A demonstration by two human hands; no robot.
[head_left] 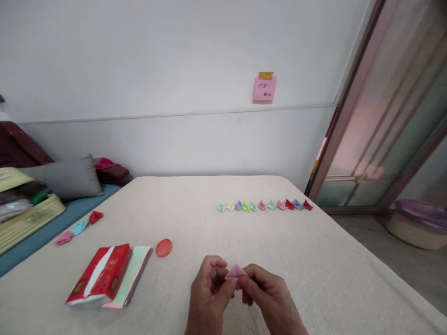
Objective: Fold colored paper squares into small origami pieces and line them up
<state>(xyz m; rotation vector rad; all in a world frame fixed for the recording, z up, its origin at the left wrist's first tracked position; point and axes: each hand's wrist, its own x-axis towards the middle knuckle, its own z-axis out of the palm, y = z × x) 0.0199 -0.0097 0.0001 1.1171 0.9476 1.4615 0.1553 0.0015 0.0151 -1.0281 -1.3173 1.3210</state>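
A small piece of folded pink paper [236,271] with a pointed top is held up between both hands, close to the table's near edge. My left hand [210,293] pinches its left side with the thumb in front. On the right side, my right hand [267,291] grips it between thumb and fingers. The lower part of the paper is partly hidden by the fingertips. Farther back on the table, a row of several small folded paper pieces [253,206] in green, yellow, blue, pink and red runs toward the right edge.
A red packet [101,273] overlaps a stack of coloured paper sheets [134,270] at left, beside a round red lid [164,248]. Three folded papers [80,227] lie near the left edge of the cream-covered table [185,204]. A grey cushion [70,177] stands beyond.
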